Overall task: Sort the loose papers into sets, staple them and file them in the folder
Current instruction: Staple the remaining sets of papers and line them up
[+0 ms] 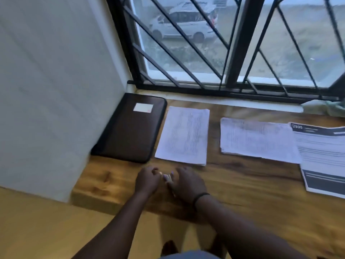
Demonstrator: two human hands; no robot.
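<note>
both hands were brought close together low over the near edge of the worktop [242, 184], just in front of the papers. the left hand [147, 179] was curled, knuckles up, and the right hand [186, 181] was curled beside it, a dark band [200, 196] seen on its wrist. between the two a small pale object [168, 178] was held, pinched by the fingers [165, 177] of the right hand; what it was could not be told through the blur, and whether the left fingers gripped it or merely touched it could not be told either.

the folder [130, 129], dark and closed, was laid flat in the far left corner against the wall [56, 90], a white label [143, 107] seen near its top. just beside it on the right a first set of papers [183, 135] was laid squarely. well to the right a second set [255, 139] was spread less neatly, its sheets slightly fanned. touching and partly overlapped by that set, a printed sheet with black bands [323, 156] was run off the right edge of view.

beyond the worktop a barred window [233, 53] was seen, a white car [183, 25] parked outside. a pale cloth [324, 107] was lodged on the sill at far right.
</note>
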